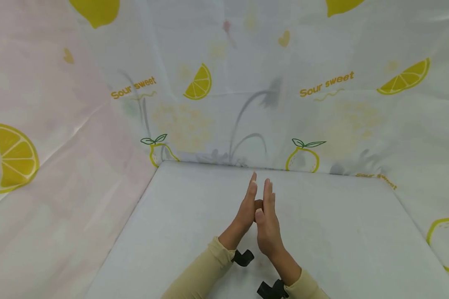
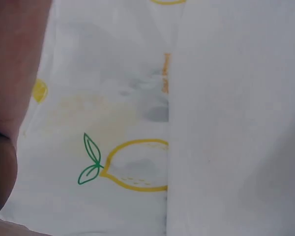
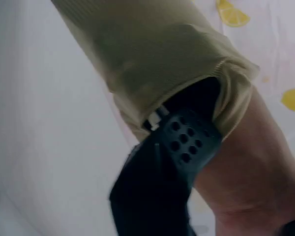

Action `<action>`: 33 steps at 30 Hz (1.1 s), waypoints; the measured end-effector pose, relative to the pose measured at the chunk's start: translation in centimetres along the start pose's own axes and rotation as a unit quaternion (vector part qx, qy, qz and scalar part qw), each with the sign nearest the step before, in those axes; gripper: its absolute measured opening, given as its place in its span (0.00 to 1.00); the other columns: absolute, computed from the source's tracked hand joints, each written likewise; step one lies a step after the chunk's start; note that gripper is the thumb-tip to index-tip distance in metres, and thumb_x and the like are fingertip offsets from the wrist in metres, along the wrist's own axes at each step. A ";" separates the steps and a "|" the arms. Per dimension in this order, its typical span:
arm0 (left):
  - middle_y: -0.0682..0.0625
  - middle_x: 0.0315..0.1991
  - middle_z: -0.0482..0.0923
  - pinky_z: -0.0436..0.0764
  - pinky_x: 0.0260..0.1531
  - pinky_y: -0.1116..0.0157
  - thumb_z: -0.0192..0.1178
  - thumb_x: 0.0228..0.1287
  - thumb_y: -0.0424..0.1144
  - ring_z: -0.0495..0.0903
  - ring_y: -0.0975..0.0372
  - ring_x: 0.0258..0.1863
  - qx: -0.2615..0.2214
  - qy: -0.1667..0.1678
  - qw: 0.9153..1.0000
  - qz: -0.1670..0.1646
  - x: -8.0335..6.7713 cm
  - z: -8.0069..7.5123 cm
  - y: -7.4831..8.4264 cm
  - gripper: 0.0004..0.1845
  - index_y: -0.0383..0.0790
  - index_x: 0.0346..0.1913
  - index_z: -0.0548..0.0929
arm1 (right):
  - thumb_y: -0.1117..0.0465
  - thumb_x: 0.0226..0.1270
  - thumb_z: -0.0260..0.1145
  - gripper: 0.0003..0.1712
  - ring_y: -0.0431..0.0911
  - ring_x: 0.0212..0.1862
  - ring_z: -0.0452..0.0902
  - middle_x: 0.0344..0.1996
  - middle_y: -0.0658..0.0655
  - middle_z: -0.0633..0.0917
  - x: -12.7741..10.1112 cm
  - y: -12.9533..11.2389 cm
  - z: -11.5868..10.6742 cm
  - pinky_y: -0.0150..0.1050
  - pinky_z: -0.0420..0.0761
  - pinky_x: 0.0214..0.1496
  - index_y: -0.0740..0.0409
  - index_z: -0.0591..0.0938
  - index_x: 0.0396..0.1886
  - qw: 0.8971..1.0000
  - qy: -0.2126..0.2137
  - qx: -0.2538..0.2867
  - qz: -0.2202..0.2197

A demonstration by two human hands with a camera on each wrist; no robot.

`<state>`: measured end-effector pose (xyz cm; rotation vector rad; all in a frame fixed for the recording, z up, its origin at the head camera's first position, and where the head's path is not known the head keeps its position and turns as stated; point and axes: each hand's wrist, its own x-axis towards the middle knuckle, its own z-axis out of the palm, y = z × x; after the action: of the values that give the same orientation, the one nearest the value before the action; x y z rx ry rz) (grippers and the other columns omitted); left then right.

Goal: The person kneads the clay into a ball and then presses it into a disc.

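Both hands are raised over the white table in the head view, palms turned toward each other and fingers straight, pointing away. My left hand (image 1: 245, 211) is slightly farther off, and my right hand (image 1: 269, 232) stands close beside it, its thumb up against the left palm. A small brown rounded patch (image 1: 259, 204) shows between the palms; I cannot tell whether it is a bent thumb or a separate thing. In the left wrist view, skin of a hand (image 2: 12, 64) fills the left edge. The right wrist view shows a sleeved forearm (image 3: 152, 54) and bare wrist.
A white table top (image 1: 179, 216) lies beneath the hands. Lemon-printed sheeting (image 1: 224, 120) rises behind it and along both sides. Black camera mounts (image 1: 272, 289) sit at both wrists, one of them large (image 3: 157, 182) in the right wrist view.
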<state>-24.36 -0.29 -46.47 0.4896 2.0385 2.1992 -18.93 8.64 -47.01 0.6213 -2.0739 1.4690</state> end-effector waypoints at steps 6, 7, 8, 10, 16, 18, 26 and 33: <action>0.40 0.72 0.66 0.66 0.66 0.54 0.25 0.79 0.67 0.72 0.58 0.60 0.036 -0.030 0.998 0.029 -0.5 0.9 -0.7 0.41 0.45 0.83 0.42 | 0.54 0.86 0.36 0.34 0.54 0.82 0.32 0.82 0.56 0.44 1.6 0.1 -1.4 0.37 0.34 0.79 0.59 0.42 0.83 0.999 0.012 0.010 0.047; 0.41 0.73 0.64 0.63 0.70 0.52 0.24 0.79 0.67 0.68 0.58 0.67 0.045 -0.040 0.997 0.038 -0.6 1.1 -0.8 0.42 0.45 0.83 0.41 | 0.54 0.86 0.35 0.34 0.52 0.82 0.32 0.82 0.54 0.43 2.0 0.3 -1.7 0.37 0.35 0.79 0.57 0.42 0.83 0.998 0.012 0.024 0.065; 0.45 0.81 0.50 0.53 0.75 0.49 0.24 0.79 0.68 0.56 0.59 0.76 0.051 -0.050 0.996 0.048 -0.7 1.2 -0.8 0.42 0.45 0.83 0.39 | 0.53 0.86 0.35 0.34 0.50 0.81 0.33 0.82 0.52 0.43 2.3 0.6 -1.9 0.38 0.38 0.79 0.56 0.41 0.84 0.995 0.011 0.040 0.085; 0.50 0.83 0.33 0.42 0.76 0.46 0.23 0.78 0.69 0.36 0.60 0.80 0.061 -0.073 0.993 0.066 -0.9 1.4 -0.7 0.44 0.43 0.83 0.35 | 0.50 0.86 0.34 0.34 0.49 0.81 0.40 0.82 0.51 0.43 3.0 1.2 -2.5 0.43 0.43 0.79 0.54 0.40 0.84 0.989 0.007 0.077 0.124; 0.46 0.83 0.27 0.35 0.76 0.45 0.23 0.74 0.73 0.28 0.58 0.80 0.050 -0.110 0.987 0.108 -1.2 1.2 0.5 0.50 0.38 0.82 0.31 | 0.42 0.85 0.30 0.38 0.47 0.81 0.36 0.82 0.51 0.40 3.2 3.4 -3.1 0.56 0.40 0.79 0.53 0.39 0.84 0.971 -0.017 0.122 0.205; 0.47 0.83 0.27 0.34 0.76 0.45 0.24 0.74 0.73 0.28 0.59 0.80 0.043 -0.105 0.986 0.119 -1.0 1.1 1.0 0.50 0.39 0.82 0.32 | 0.43 0.86 0.29 0.37 0.48 0.80 0.38 0.82 0.55 0.42 2.5 3.9 -2.8 0.57 0.41 0.79 0.54 0.39 0.84 0.972 -0.023 0.109 0.209; 0.52 0.83 0.32 0.40 0.76 0.46 0.29 0.77 0.69 0.34 0.60 0.80 0.026 -0.020 0.998 0.057 0.6 0.4 0.8 0.43 0.48 0.83 0.37 | 0.57 0.87 0.35 0.33 0.39 0.56 0.68 0.64 0.62 0.73 -0.2 2.6 -0.5 0.27 0.66 0.60 0.53 0.39 0.84 0.988 -0.021 0.065 0.140; 0.54 0.83 0.37 0.42 0.76 0.46 0.29 0.79 0.66 0.38 0.59 0.80 0.005 0.002 1.000 -0.005 0.8 -0.2 -0.2 0.39 0.50 0.84 0.42 | 0.53 0.86 0.34 0.34 0.52 0.82 0.32 0.82 0.55 0.40 0.1 0.8 -0.4 0.28 0.40 0.77 0.57 0.39 0.83 0.996 -0.020 0.061 0.058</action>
<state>-25.19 -0.20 -46.52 0.4759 2.0513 2.1859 -19.42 9.24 -47.38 0.5897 -2.0927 1.6716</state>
